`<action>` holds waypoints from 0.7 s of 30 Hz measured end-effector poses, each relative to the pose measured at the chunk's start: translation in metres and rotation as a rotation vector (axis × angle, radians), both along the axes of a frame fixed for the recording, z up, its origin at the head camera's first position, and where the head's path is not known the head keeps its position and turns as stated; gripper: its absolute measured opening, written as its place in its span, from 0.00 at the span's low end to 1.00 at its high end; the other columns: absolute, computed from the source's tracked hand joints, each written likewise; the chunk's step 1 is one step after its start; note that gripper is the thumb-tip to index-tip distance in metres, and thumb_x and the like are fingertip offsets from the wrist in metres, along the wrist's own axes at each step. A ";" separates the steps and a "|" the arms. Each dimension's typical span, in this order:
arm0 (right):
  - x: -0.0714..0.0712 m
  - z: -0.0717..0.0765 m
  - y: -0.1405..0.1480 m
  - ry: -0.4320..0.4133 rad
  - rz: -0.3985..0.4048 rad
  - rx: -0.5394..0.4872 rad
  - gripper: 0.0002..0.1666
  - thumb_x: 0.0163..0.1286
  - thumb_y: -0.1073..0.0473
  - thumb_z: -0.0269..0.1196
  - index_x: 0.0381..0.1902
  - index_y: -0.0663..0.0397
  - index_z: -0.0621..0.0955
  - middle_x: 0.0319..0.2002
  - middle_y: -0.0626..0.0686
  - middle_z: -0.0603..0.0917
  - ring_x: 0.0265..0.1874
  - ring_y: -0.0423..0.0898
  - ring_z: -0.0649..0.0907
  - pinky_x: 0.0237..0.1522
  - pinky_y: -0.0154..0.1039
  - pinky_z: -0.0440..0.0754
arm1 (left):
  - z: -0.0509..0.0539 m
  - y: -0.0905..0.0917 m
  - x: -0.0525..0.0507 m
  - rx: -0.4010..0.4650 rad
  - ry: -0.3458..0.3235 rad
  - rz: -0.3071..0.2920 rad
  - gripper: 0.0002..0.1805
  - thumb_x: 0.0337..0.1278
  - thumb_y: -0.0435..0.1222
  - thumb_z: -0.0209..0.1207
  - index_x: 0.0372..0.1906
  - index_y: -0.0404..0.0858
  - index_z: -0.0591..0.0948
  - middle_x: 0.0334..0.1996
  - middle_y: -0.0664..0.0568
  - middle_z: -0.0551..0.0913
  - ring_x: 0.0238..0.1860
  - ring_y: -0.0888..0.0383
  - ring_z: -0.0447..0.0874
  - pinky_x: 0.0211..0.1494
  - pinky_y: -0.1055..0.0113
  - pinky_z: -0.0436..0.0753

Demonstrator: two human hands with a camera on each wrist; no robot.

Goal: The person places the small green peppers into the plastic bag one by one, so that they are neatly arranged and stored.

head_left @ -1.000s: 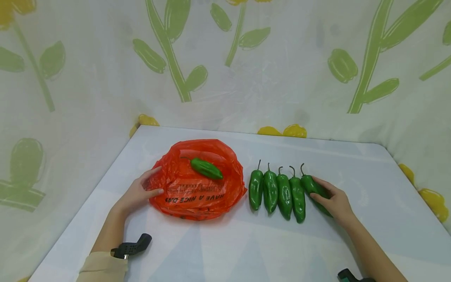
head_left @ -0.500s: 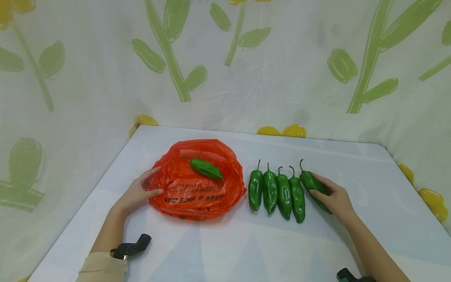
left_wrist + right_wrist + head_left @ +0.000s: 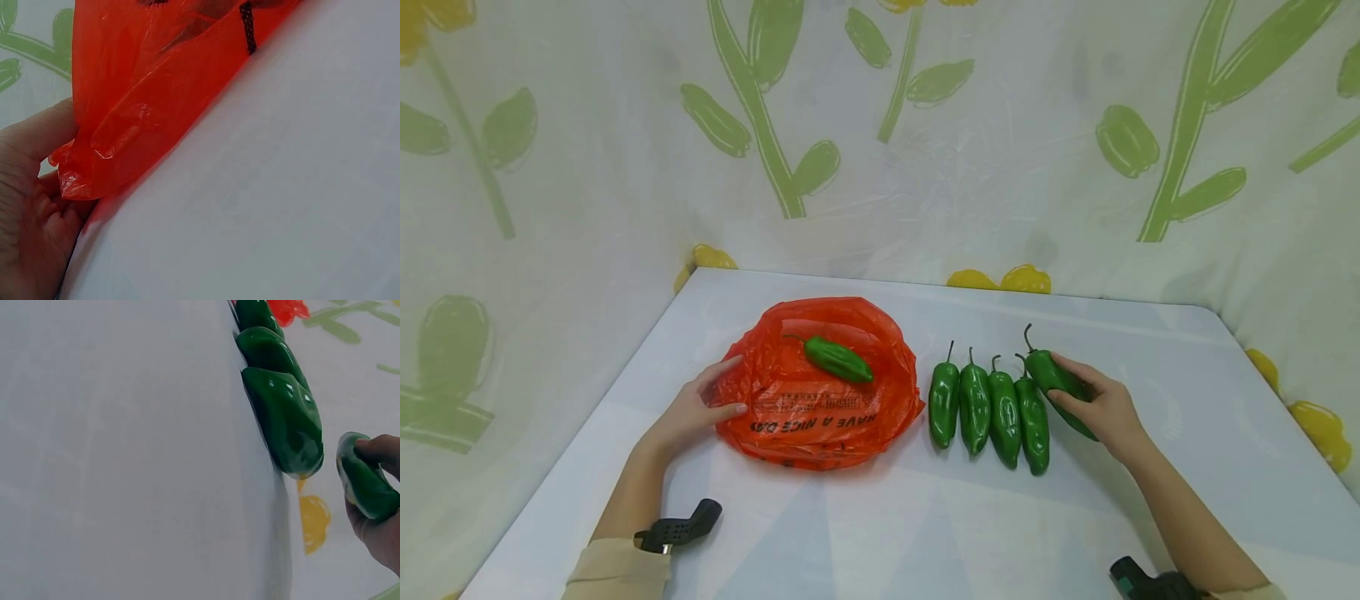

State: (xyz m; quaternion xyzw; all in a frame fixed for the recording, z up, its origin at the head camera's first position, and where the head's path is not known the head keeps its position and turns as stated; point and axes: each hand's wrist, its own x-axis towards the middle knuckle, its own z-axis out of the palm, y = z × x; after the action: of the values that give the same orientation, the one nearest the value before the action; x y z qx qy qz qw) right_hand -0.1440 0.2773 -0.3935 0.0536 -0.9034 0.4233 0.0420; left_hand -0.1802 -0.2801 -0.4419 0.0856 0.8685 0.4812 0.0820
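In the head view a red plastic bag [image 3: 880,433] lies spread on the table at left, printed with dark lettering. One green chili pepper [image 3: 838,360] rests in its mouth. My left hand [image 3: 688,412] holds the bag's left edge; the left wrist view has the gathered red film [image 3: 94,169] between thumb and fingers. Right of the bag, several green peppers [image 3: 1005,417] lie side by side, stems pointing away. My right hand [image 3: 1108,417] pinches another green pepper [image 3: 1048,375] between thumb and fingers. The right wrist view has that held pepper [image 3: 362,478] raised clear of the tabletop.
The white table [image 3: 880,533] has its far edge against a hanging cloth [image 3: 1000,192] printed with green leaves and yellow flowers. A black wrist device [image 3: 681,527] sits on the left wrist, and another [image 3: 1150,581] on the right.
My right hand has raised its pepper and shifted it slightly left and away from me, towards the row's right end. The left hand and the bag stay put.
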 end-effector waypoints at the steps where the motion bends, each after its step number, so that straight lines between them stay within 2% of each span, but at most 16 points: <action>1: -0.001 0.001 -0.001 0.005 0.007 -0.003 0.34 0.66 0.55 0.63 0.67 0.55 0.68 0.64 0.64 0.70 0.60 0.62 0.71 0.44 0.13 0.66 | 0.000 0.000 0.000 0.000 0.000 0.000 0.44 0.51 0.45 0.66 0.72 0.44 0.58 0.73 0.39 0.53 0.72 0.37 0.46 0.66 0.35 0.59; 3: -0.002 0.002 -0.004 0.017 0.018 -0.012 0.34 0.66 0.56 0.63 0.67 0.55 0.68 0.63 0.64 0.71 0.59 0.59 0.72 0.44 0.13 0.67 | 0.000 0.000 0.000 -0.001 -0.001 0.002 0.45 0.51 0.45 0.66 0.72 0.44 0.58 0.72 0.39 0.53 0.72 0.37 0.47 0.65 0.35 0.60; 7: -0.005 0.005 -0.010 0.043 0.040 -0.035 0.33 0.65 0.57 0.64 0.66 0.55 0.69 0.62 0.63 0.73 0.54 0.34 0.73 0.45 0.14 0.69 | 0.000 0.001 0.001 -0.005 -0.005 0.006 0.45 0.51 0.45 0.66 0.73 0.45 0.58 0.73 0.40 0.53 0.72 0.38 0.47 0.65 0.36 0.61; 10: -0.007 0.007 -0.016 0.044 0.047 -0.038 0.33 0.64 0.57 0.64 0.66 0.54 0.69 0.62 0.62 0.73 0.49 0.26 0.70 0.44 0.15 0.70 | 0.000 0.001 0.001 -0.004 -0.008 0.006 0.44 0.52 0.45 0.66 0.73 0.46 0.58 0.73 0.41 0.53 0.72 0.38 0.47 0.65 0.37 0.62; 21: -0.015 0.015 -0.034 0.026 0.091 -0.048 0.33 0.65 0.56 0.63 0.67 0.54 0.69 0.62 0.62 0.73 0.57 0.56 0.74 0.45 0.16 0.70 | 0.003 0.001 0.002 0.003 -0.021 0.006 0.45 0.52 0.44 0.66 0.73 0.47 0.57 0.73 0.41 0.52 0.72 0.38 0.47 0.65 0.38 0.63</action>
State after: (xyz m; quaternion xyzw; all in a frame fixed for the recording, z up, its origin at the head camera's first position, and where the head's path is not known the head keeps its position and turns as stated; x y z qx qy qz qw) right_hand -0.1592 0.2436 -0.3786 0.0992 -0.8890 0.4457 0.0358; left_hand -0.1778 -0.2791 -0.4390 0.0781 0.8673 0.4835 0.0893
